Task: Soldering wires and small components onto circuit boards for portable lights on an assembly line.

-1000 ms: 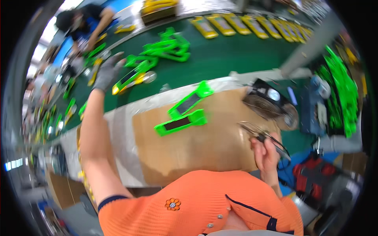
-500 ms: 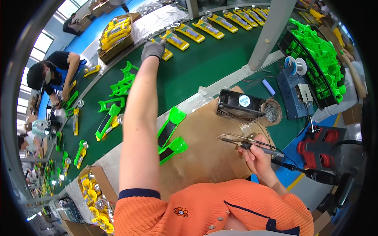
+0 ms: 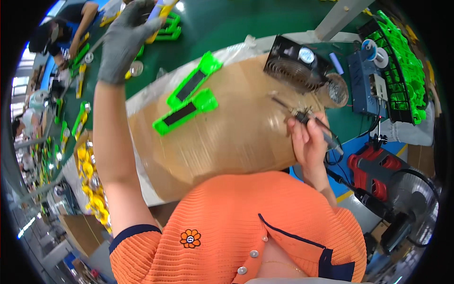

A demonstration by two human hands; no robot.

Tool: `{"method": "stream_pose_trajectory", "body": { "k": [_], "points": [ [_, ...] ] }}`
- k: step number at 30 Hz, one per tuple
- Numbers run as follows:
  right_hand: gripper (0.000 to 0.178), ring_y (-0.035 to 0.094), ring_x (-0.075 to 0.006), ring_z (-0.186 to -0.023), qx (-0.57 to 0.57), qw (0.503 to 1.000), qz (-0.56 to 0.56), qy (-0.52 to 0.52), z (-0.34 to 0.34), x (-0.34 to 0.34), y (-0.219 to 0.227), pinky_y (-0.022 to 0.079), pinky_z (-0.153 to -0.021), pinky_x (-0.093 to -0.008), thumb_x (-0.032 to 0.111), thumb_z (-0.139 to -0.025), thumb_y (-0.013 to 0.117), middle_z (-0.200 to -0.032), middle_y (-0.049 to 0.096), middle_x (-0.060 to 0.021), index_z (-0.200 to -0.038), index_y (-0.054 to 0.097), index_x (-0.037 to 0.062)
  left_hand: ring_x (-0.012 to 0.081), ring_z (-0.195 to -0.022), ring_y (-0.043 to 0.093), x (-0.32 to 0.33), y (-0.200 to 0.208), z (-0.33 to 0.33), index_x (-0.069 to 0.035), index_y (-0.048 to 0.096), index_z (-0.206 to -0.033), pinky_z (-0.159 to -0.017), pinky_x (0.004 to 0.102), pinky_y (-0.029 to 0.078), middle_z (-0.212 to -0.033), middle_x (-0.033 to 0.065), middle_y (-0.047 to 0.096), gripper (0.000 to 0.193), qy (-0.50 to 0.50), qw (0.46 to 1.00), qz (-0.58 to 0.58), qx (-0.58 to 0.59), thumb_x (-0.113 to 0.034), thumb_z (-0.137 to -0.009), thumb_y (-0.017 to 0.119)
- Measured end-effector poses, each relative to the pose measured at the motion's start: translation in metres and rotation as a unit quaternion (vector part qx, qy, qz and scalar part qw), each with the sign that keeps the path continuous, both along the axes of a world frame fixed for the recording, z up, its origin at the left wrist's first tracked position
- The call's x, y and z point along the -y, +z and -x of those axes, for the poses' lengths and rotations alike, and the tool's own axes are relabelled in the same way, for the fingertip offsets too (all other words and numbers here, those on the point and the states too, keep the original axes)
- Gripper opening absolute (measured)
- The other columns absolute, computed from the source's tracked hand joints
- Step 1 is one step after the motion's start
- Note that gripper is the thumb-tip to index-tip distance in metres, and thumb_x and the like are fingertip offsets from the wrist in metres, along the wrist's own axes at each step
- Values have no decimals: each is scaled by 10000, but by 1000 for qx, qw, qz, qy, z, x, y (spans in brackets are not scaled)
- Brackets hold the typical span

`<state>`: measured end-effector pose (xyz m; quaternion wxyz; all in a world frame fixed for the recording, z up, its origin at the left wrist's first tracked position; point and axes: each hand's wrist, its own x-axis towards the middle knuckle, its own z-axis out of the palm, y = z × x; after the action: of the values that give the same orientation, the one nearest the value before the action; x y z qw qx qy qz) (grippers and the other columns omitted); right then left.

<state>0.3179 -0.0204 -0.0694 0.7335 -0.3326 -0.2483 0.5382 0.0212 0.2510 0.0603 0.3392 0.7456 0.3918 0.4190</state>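
Left hand [image 3: 124,45] gripping yellow piece [image 3: 165,10], right hand [image 3: 309,139] soldering iron [image 3: 301,117], crate [image 3: 401,115] of green frames [image 3: 407,75]

Soldering iron [image 3: 301,117] right of 2 casings [image 3: 201,102].

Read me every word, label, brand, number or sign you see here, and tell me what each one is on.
Round white label on the black fan: too small and blurred to read.
Flower badge on the shirt: its centre mark is too small to read.
Yellow unit in the left hand, iron in the right hand: no text can be made out.
Nothing else here is legible.
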Motion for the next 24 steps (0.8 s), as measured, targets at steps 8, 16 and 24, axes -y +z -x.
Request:
{"method": "stream_pose_trajectory", "body": {
  "k": [8, 16, 24],
  "points": [
    [77, 472, -141, -649, -43, 998, -31, 39, 4, 1, -9, 457, -920, -415, 91, -983, 537, -627, 407, 7, -925, 487, 103, 240, -1114, 622, 255, -62, 57, -78, 634, -1208, -976, 346, 486, -1190, 94, 656, 461, -44, 982, 147, -107, -56, -774, 789],
    [70, 476, -139, -649, -17, 999, -19, 29, 7, 6, -2, 460, -916, -404, 103, -991, 536, -627, 409, 8, -937, 492, 105, 337, -1301, 485, 212, -82, 57, -50, 598, -1288, -1112, 407, 361, -1362, 186, 543, 419, 72, 987, -1, -144, -234, -917, 659],
    [113, 475, -133, -632, -11, 1000, -21, 19, 8, 0, 2, 456, -899, -401, 99, -977, 538, -621, 403, 14, -892, 463, 110, 438, -1427, 296, 167, -89, 19, -195, 410, -1496, -1174, 509, 226, -1528, 253, 334, 689, 58, 892, -13, -447, -416, -891, 656]
  ]
}}
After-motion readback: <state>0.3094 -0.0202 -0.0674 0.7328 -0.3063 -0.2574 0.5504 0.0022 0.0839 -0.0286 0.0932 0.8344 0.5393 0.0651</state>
